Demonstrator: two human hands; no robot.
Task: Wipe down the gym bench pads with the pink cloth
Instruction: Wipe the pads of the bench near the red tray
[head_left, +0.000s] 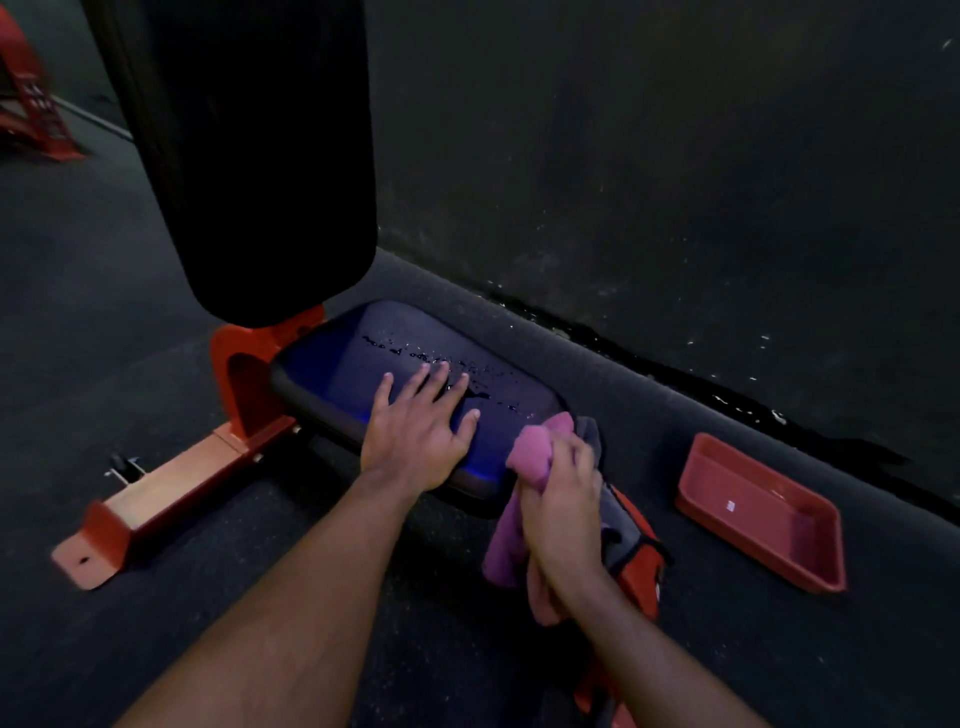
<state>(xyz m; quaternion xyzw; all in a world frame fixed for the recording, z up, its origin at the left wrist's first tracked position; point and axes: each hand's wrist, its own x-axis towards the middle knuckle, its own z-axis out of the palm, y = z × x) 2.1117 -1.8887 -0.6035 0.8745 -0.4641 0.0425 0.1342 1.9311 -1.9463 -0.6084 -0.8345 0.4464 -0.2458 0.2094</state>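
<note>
With the left hand pressing flat on the seat pad, sweep the pink cloth, bunched in the right hand at the pad's near corner, across the droplets.

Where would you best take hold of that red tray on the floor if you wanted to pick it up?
Probably by the long rims of the red tray, one hand each side, coming down from above. It lies flat and open-topped on the floor right of the seat pad, with nothing over it. There may be liquid inside, so keep it level. Both hands are busy: left hand flat on the pad, right hand gripping the pink cloth.
</note>
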